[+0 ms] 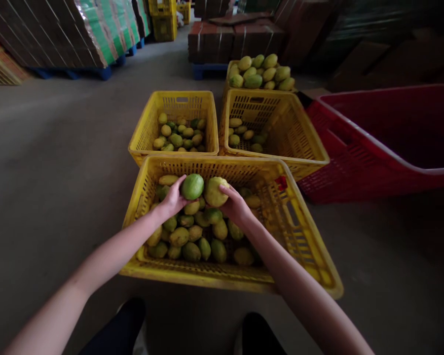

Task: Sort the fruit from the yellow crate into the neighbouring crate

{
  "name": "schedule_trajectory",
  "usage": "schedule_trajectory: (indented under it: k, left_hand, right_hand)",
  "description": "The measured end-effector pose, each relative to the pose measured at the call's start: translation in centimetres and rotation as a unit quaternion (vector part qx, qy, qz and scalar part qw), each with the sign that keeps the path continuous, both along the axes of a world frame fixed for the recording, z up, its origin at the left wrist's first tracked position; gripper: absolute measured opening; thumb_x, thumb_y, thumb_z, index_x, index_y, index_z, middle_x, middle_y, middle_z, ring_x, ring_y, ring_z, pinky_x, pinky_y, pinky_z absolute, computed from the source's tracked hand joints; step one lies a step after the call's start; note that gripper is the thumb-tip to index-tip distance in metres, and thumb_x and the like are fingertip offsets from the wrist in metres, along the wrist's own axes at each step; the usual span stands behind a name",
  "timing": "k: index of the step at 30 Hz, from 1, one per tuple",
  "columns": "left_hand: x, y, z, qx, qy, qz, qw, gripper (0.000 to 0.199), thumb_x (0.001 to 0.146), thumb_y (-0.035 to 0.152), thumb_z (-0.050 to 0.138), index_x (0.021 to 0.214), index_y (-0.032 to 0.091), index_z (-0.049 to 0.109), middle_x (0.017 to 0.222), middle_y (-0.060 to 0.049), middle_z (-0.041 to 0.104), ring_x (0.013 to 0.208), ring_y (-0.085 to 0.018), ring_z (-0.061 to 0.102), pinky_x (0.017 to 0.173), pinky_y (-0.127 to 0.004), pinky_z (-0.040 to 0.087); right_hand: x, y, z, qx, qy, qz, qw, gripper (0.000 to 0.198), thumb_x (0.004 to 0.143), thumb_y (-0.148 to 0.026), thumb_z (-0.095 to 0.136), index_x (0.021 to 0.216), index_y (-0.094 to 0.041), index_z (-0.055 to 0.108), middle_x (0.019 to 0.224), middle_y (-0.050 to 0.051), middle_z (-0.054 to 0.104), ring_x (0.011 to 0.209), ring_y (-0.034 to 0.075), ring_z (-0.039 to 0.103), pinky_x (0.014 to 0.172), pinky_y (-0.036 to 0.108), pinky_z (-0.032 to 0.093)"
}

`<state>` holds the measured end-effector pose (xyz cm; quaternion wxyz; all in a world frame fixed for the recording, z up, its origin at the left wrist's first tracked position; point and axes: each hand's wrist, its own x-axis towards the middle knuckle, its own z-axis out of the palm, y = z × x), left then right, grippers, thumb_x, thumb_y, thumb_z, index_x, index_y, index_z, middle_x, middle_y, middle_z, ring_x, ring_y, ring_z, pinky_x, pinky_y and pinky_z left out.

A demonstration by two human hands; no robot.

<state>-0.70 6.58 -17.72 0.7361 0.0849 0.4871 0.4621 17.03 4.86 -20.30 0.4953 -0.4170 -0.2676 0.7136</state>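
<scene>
My left hand (pixel 173 199) is closed round a smooth green fruit (pixel 193 187), holding it from the left. Close beside it, my right hand (pixel 237 203) grips a rounded, slightly lumpy yellow-green fruit (pixel 216 192) from the right. Both fruits are held up above the near yellow crate (pixel 222 282). Inside that crate lie many loose oval fruits (pixel 179 236), some green and some yellowish, mostly towards its left and middle. The exact kind of fruit is unclear. My forearms cover part of the crate's contents.
Behind the near crate stand a left yellow crate (pixel 136 138) and a right yellow crate (pixel 311 143), each with similar fruits inside. Farther back, another crate is heaped with fruits (pixel 253 80). A large red bin (pixel 340 167) stands at right. Wrapped stacks (pixel 111 29) rest on blue pallets.
</scene>
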Motion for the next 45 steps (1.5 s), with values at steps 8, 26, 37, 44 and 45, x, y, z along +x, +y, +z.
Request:
schedule_trajectory:
  k: [8,26,37,44,45]
  left_hand:
    - [-0.5,0.2,0.3,-0.003,-0.026,-0.031,0.999,0.031,0.096,0.040,0.052,0.111,0.017,0.066,0.075,-0.006,0.073,0.061,-0.019,0.070,0.054,-0.028,0.059]
    - [-1.2,1.1,-1.0,-0.099,-0.094,0.022,0.990,0.047,0.096,0.024,0.034,0.134,0.007,0.054,0.071,-0.011,0.068,0.054,-0.021,0.066,0.043,-0.027,0.056]
    - [-2.0,1.2,-0.8,-0.090,-0.181,-0.004,0.979,0.039,0.089,0.028,0.041,0.117,0.010,0.063,0.073,-0.011,0.070,0.056,-0.023,0.069,0.043,-0.030,0.058]
    - [-2.2,1.3,-0.9,-0.090,-0.165,-0.015,0.982,0.042,0.090,0.030,0.039,0.119,0.010,0.062,0.073,-0.012,0.070,0.055,-0.023,0.068,0.042,-0.032,0.057]
    - [-2.2,1.3,-0.9,-0.088,-0.156,-0.015,0.984,0.044,0.092,0.031,0.038,0.121,0.009,0.061,0.073,-0.012,0.070,0.055,-0.023,0.068,0.043,-0.032,0.057]
  right_hand:
    - [0.4,0.4,-0.3,-0.010,-0.003,-0.017,1.000,0.036,0.064,-0.042,0.083,0.092,-0.027,0.064,0.083,-0.001,0.070,0.073,0.020,0.065,0.055,0.030,0.057]
    - [0.8,1.6,-2.3,-0.089,0.090,-0.044,0.991,0.026,0.080,-0.049,0.066,0.081,-0.024,0.065,0.075,0.004,0.075,0.081,0.029,0.074,0.066,0.045,0.061]
    - [1.3,0.9,-0.9,-0.061,0.105,0.027,0.992,0.043,0.079,-0.063,0.064,0.074,-0.021,0.065,0.060,0.005,0.070,0.059,0.025,0.071,0.048,0.036,0.057]
    - [0.9,0.5,-0.9,-0.016,-0.041,0.019,0.999,0.035,0.075,-0.056,0.071,0.076,-0.022,0.066,0.064,0.002,0.069,0.053,0.019,0.063,0.046,0.031,0.052]
    - [0.8,0.5,-0.5,0.005,-0.112,0.017,0.994,0.033,0.073,-0.055,0.073,0.076,-0.022,0.066,0.066,0.002,0.069,0.055,0.018,0.063,0.048,0.031,0.052]
